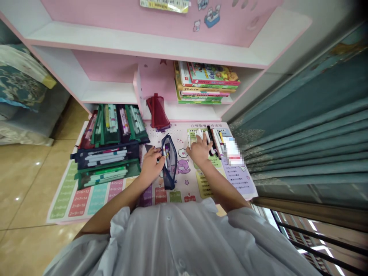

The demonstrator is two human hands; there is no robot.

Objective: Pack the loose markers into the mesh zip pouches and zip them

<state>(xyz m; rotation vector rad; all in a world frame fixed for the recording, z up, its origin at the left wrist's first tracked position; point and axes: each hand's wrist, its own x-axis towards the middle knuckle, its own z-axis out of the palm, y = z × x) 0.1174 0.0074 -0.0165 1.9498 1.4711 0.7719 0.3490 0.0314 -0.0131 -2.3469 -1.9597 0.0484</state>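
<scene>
My left hand [152, 165] pinches the left edge of a dark blue zippered mesh pencil pouch [173, 168] lying on the desk mat. The pouch's mouth gapes, and a few pens [166, 153] show inside it. To the right, my right hand [199, 148] reaches down over a row of loose markers, fingers spread, touching white markers [199, 133]. Beside its fingers lie black markers [211, 140] and a yellow-tipped one [221, 137]. Whether the right fingers grip any marker is hidden from above.
Filled mesh pouches with pens [106, 157] cover the left of the desk mat [66, 199]. Flat red mesh pouches [158, 111] lie by the pink shelf's divider. Books [207, 86] are stacked on the shelf. A blurred phone-like item [233, 151] lies by the curtain [301, 142].
</scene>
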